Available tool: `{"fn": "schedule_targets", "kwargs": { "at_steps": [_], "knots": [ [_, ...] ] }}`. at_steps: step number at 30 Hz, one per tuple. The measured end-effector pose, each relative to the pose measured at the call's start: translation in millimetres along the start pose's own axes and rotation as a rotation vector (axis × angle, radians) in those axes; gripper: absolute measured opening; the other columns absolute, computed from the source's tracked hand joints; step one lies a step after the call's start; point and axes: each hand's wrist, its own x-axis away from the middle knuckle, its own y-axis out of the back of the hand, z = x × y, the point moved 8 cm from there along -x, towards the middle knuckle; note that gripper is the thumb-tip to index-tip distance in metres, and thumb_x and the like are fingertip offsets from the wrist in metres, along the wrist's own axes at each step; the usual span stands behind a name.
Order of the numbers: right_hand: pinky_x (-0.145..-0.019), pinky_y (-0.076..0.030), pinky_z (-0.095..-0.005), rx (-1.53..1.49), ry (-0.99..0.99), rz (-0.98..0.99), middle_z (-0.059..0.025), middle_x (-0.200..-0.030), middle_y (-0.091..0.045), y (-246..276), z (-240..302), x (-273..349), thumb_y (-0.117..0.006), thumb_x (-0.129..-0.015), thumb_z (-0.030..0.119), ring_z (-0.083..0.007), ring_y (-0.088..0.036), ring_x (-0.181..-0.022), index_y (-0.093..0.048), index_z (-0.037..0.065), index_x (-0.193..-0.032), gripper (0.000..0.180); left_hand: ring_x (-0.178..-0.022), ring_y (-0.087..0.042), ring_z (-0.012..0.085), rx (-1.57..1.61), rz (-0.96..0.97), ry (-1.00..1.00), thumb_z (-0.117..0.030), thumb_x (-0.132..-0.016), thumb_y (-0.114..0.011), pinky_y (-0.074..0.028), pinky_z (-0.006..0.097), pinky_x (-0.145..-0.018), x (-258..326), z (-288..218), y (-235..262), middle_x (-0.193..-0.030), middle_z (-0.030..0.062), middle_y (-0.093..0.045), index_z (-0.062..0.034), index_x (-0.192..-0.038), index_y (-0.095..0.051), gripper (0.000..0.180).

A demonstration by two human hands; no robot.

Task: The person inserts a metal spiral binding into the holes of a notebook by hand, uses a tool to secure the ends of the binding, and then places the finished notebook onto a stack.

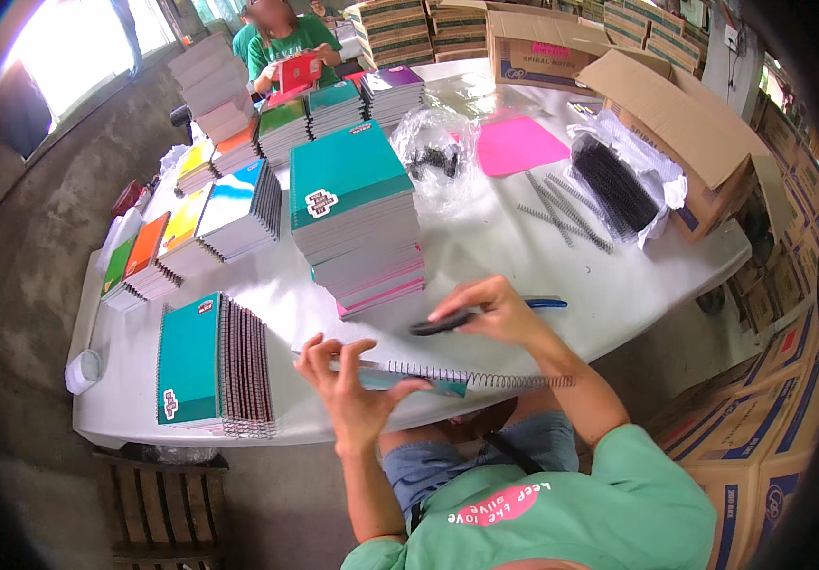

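At the near table edge, my left hand [352, 389] holds a teal-covered notebook [447, 388], thumb on the near side and fingers on the far side. A dark wire spiral coil [514, 381] runs along the notebook's upper edge, and its loose end sticks out to the right past the pages. My right hand [495, 309] is raised just beyond the coil, closed around a dark elongated tool [442, 324] whose exact kind is blurred. Behind that hand, a blue-handled tool [547, 303] lies on the table. A tall stack of teal notebooks [352, 190] stands straight ahead.
Spiral-bound teal notebooks [191, 366] are stacked at the left. Loose coils [561, 211], a bundle of black coils [613, 185], a pink sheet [523, 145] and clear plastic [442, 152] lie far right. An open carton [675, 123] stands behind. A person in green [291, 47] sits opposite.
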Motion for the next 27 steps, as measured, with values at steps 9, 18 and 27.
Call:
{"fn": "schedule_targets", "kwargs": {
  "at_steps": [9,18,27],
  "knots": [
    [-0.078,-0.052,-0.0307,-0.266,0.109,-0.032,-0.0160,-0.090,-0.068,-8.6,22.4,6.1,-0.067,-0.071,-0.003,-0.0210,-0.066,-0.082,-0.070,-0.004,-0.087,0.016,-0.100,-0.038,0.0322,0.032,-0.089,-0.041,-0.064,-0.041,-0.078,-0.035,0.045,-0.084,-0.4,2.7,-11.8,-0.103,0.0128,-0.043,-0.0066,-0.074,-0.053,0.070],
    [-0.079,-0.052,-0.0303,-0.037,-0.107,0.005,-0.0136,-0.089,-0.069,-7.6,7.1,10.0,-0.061,-0.060,-0.014,-0.0209,-0.065,-0.084,-0.072,0.000,-0.089,0.034,-0.120,-0.028,0.0444,0.140,-0.115,-0.054,-0.065,-0.041,-0.079,-0.031,0.056,-0.094,3.0,0.3,-13.6,-0.118,0.0174,-0.040,-0.0051,-0.067,-0.048,0.072],
    [-0.074,-0.051,-0.0287,0.012,0.063,0.111,-0.0119,-0.090,-0.070,-21.6,35.5,-6.2,-0.055,-0.061,-0.012,-0.0213,-0.066,-0.083,-0.073,0.006,-0.091,0.040,-0.120,-0.030,0.0436,0.233,-0.091,0.062,-0.062,-0.039,-0.081,-0.035,0.055,-0.092,2.8,16.8,-16.7,-0.120,0.0182,-0.033,-0.0052,-0.075,-0.050,0.074]
  ]
}}
